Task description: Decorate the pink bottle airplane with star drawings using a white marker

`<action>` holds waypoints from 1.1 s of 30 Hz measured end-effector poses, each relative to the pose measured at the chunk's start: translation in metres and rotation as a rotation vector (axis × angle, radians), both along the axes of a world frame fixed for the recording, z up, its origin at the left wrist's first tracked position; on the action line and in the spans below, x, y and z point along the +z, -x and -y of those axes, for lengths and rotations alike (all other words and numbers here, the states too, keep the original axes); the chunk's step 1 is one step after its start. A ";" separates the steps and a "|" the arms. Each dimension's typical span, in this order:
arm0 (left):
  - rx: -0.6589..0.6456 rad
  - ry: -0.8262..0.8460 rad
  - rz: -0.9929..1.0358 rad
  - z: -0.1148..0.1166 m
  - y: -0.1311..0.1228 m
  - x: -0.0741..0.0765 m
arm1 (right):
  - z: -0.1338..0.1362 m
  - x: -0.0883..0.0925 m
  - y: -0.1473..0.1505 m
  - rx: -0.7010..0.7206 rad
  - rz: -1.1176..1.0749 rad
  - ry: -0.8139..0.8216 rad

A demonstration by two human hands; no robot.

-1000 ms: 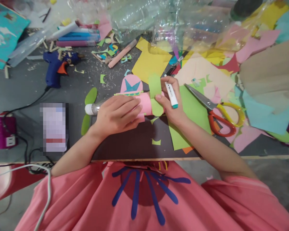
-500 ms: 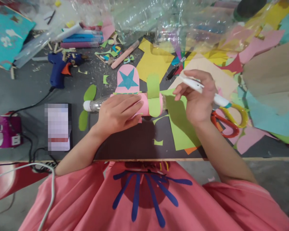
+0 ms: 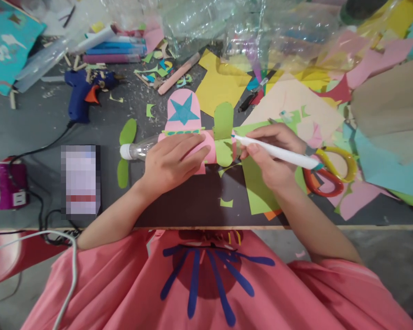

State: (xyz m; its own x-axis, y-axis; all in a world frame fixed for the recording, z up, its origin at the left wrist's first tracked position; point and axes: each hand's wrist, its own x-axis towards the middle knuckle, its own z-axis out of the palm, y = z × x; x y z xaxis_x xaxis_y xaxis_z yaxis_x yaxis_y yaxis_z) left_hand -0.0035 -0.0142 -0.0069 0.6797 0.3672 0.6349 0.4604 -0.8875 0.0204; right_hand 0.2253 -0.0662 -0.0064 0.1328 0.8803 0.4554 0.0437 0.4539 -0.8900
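A clear plastic bottle (image 3: 141,150) with a white cap lies on its side, wrapped in pink paper. My left hand (image 3: 174,158) is closed over the pink wrap, pressing the bottle against the table. Pink paper with a blue star (image 3: 184,109) stands out from the bottle's far side. A folded green paper piece (image 3: 223,121) sits near its base, and green ovals flank the cap. In my right hand (image 3: 278,156) is a white felt-tip marker (image 3: 284,155), its teal tip beside the green piece. Whether the tip touches the paper, I cannot tell.
A blue glue gun (image 3: 80,91) and a phone (image 3: 80,181) lie to the left. Red-and-yellow-handled scissors (image 3: 325,185) rest beside my right wrist. Green paper (image 3: 261,192) lies under that hand; clear plastic (image 3: 199,27), markers and paper scraps spread across the back.
My right hand has swung the marker down and left, bringing its tip to the green piece near the bottle's base. My left hand has shifted slightly right with the wrapped bottle.
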 end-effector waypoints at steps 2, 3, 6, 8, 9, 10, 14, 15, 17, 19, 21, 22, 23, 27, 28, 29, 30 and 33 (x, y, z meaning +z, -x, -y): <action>-0.018 0.028 -0.007 0.000 0.001 -0.002 | 0.001 -0.001 0.000 -0.026 0.022 0.026; -0.032 0.038 -0.008 0.000 0.002 -0.002 | 0.001 -0.001 0.000 -0.027 0.038 0.044; -0.038 0.044 0.011 0.000 0.001 -0.003 | 0.003 -0.001 0.001 0.004 0.120 0.070; -0.016 0.040 0.025 0.000 0.001 -0.004 | 0.004 -0.001 0.002 -0.018 0.162 0.051; -0.008 0.040 0.026 0.000 0.000 -0.005 | 0.004 -0.002 0.002 -0.049 0.175 0.034; -0.004 0.043 0.024 0.000 0.000 -0.007 | 0.004 -0.003 0.002 -0.089 0.189 0.014; -0.014 0.051 0.046 -0.001 0.001 -0.010 | 0.001 -0.006 -0.001 -0.176 0.405 -0.110; -0.019 0.055 0.052 -0.001 0.001 -0.011 | 0.000 -0.007 -0.001 -0.171 0.483 -0.166; -0.020 0.076 0.039 -0.001 0.002 -0.010 | -0.002 -0.008 -0.001 -0.162 0.612 -0.282; -0.015 0.098 0.005 -0.001 0.004 -0.009 | -0.003 -0.011 0.000 -0.180 0.688 -0.347; -0.013 0.114 -0.004 -0.001 0.004 -0.008 | -0.005 -0.015 0.002 -0.234 0.694 -0.386; -0.016 0.122 0.000 -0.001 0.004 -0.007 | -0.006 -0.016 0.003 -0.263 0.688 -0.398; -0.019 0.131 0.005 -0.001 0.005 -0.007 | -0.006 -0.018 0.003 -0.287 0.683 -0.409; -0.010 0.148 -0.027 -0.001 0.005 -0.007 | -0.006 -0.022 0.003 -0.281 0.648 -0.374; -0.010 0.153 -0.031 -0.002 0.005 -0.007 | -0.006 -0.023 0.002 -0.247 0.611 -0.349; -0.014 0.163 -0.027 -0.002 0.006 -0.007 | -0.007 -0.024 0.001 -0.219 0.563 -0.324; -0.019 0.175 -0.019 -0.002 0.006 -0.007 | -0.007 -0.025 0.000 -0.198 0.516 -0.297; -0.023 0.176 -0.029 -0.002 0.007 -0.006 | -0.009 -0.029 -0.005 -0.237 0.418 -0.238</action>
